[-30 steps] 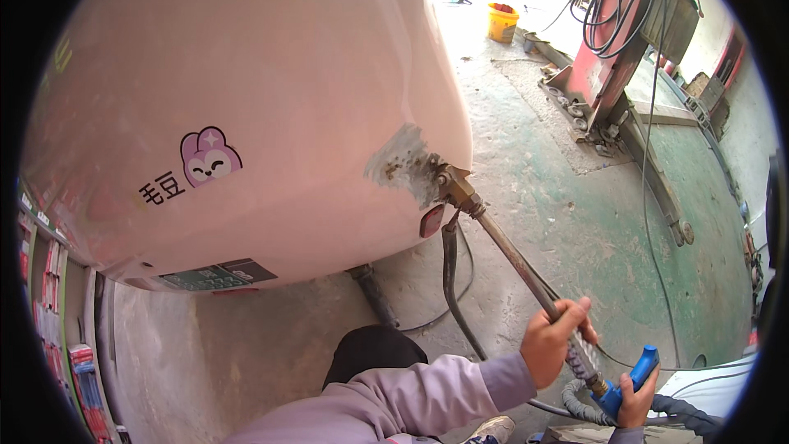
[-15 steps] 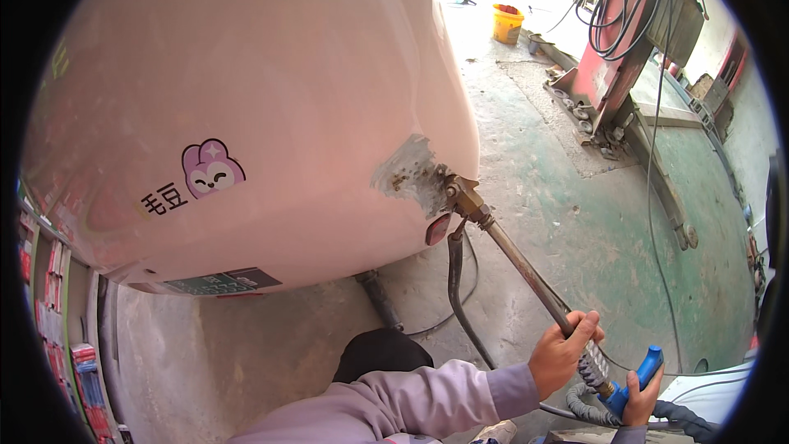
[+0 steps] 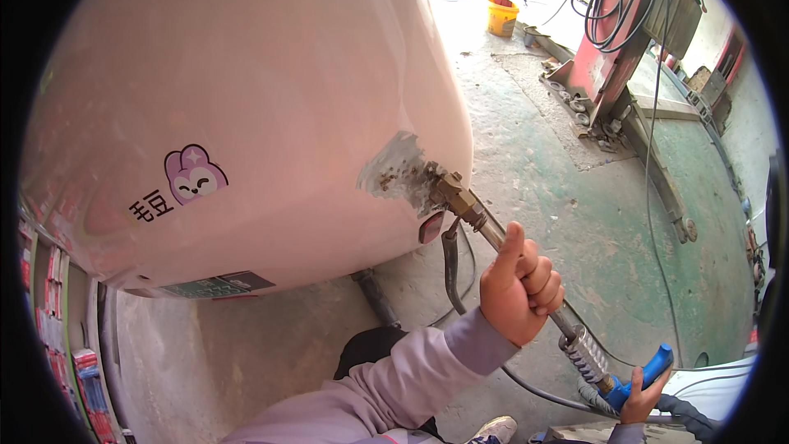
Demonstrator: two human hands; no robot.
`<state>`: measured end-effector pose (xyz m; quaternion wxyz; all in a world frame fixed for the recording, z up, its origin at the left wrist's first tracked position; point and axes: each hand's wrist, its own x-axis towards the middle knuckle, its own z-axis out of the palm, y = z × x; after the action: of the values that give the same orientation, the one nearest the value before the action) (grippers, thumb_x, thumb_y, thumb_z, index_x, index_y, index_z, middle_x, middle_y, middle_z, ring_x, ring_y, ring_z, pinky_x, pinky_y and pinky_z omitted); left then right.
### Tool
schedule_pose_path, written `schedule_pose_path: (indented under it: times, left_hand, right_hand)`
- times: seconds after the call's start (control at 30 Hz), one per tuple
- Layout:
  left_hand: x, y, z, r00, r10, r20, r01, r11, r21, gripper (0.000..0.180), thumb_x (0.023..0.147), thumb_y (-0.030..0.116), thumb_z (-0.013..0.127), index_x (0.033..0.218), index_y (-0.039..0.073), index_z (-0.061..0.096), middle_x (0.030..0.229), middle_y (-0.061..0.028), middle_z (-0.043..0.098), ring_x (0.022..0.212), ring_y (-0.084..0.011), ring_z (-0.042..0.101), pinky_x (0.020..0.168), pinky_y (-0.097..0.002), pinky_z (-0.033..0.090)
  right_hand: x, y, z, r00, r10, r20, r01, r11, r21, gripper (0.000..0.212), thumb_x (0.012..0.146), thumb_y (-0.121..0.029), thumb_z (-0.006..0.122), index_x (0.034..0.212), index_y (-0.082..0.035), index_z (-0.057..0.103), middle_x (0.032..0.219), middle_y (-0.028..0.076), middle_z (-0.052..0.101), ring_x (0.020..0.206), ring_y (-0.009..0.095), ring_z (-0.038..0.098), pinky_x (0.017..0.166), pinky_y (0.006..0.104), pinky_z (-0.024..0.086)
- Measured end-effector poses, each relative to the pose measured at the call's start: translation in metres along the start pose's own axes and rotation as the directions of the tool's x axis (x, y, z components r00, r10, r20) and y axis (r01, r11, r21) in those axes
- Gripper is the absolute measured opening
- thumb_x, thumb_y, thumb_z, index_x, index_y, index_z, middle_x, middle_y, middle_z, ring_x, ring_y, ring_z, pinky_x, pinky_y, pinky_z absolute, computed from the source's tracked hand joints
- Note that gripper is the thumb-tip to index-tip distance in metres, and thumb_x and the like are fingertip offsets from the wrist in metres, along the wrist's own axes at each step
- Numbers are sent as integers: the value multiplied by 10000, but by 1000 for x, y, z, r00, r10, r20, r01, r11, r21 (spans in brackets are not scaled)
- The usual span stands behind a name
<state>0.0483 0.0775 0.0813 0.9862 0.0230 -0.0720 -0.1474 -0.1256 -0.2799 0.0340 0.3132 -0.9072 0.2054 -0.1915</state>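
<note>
A rod-shaped dent puller [image 3: 567, 325] slants from a blue handle [image 3: 649, 374] up to a brass-coloured head [image 3: 454, 197]. Its head meets a bare grey metal patch [image 3: 393, 166] on the corner of a pale pink car body [image 3: 279, 99]. My left hand [image 3: 519, 286] is closed round the rod below the head, thumb pointing up along it. Under my left hand, a ribbed silver sleeve [image 3: 583, 353] sits on the rod. My right hand [image 3: 640, 400] grips the blue handle at the lower right. A thick black cable [image 3: 451, 267] hangs from the head.
A red post [image 3: 600, 66] with coiled hoses and a metal arm [image 3: 657, 181] along the floor stand at right. Farther back is a yellow bucket [image 3: 502, 16]. Shelves of red packages [image 3: 56, 304] line the left edge. My shoe [image 3: 496, 429] shows below.
My left hand has slid up the rod, away from the ribbed sleeve and toward the head. My right hand stays on the blue handle. The view has shifted slightly.
</note>
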Motion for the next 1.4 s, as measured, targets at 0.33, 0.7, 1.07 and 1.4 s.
schedule_pose_path:
  times: [0.33, 0.7, 1.07, 1.4]
  left_hand:
    - [-1, 1, 4, 978, 16, 209, 18, 987, -163, 594, 1009, 619, 291, 621, 169, 296, 493, 35, 211, 434, -131, 209, 451, -300, 248]
    - [-10, -25, 7, 947, 208, -245, -146, 957, 249, 450, 1051, 486, 359, 750, 153, 324, 627, 27, 314, 518, -99, 330, 508, -283, 347]
    - [-8, -12, 11, 961, 189, -200, -128, 951, 282, 433, 1045, 502, 358, 800, 145, 355, 664, 5, 326, 573, -138, 357, 579, -324, 364]
    - [-7, -7, 10, 963, 184, -200, -127, 956, 266, 432, 1044, 501, 361, 802, 143, 360, 659, 5, 332, 571, -138, 367, 567, -320, 365]
  right_hand:
    - [6, 10, 2, 967, 107, 231, -108, 994, -9, 923, 838, -388, 687, 1474, 117, 248, 1438, 265, 404, 1309, 321, 428, 1106, 365, 305]
    - [2, 28, -4, 982, 55, 179, -50, 998, -35, 958, 808, -387, 695, 1488, 97, 225, 1449, 251, 389, 1309, 309, 427, 1096, 361, 318]
    - [5, 3, 2, 975, 90, 204, -89, 996, -12, 928, 811, -314, 671, 1496, 98, 200, 1438, 244, 398, 1266, 291, 464, 1078, 349, 341]
    - [6, -4, 4, 970, 104, 219, -108, 994, 7, 930, 817, -325, 668, 1495, 104, 197, 1457, 247, 375, 1300, 299, 434, 1094, 354, 321]
